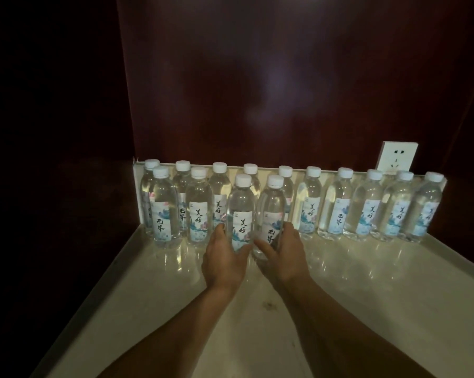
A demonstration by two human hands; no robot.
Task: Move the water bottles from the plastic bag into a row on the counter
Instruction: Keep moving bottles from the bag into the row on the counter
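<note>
Several clear water bottles with white caps and blue-white labels stand along the back of the pale counter (154, 290). A back row (336, 205) runs against the low backsplash, and a shorter front row (163, 208) starts at the left. My left hand (225, 261) grips one upright bottle (241, 211) near its base. Beside it, my right hand (280, 255) grips another upright bottle (271, 211). Both held bottles stand close together in front of the back row, at the right end of the front row. No plastic bag is in view.
A white wall socket (396, 159) sits above the backsplash at the right. Dark red panelling rises behind the counter, and the area left of the counter's edge is dark. The counter's glossy surface stretches toward me between my forearms.
</note>
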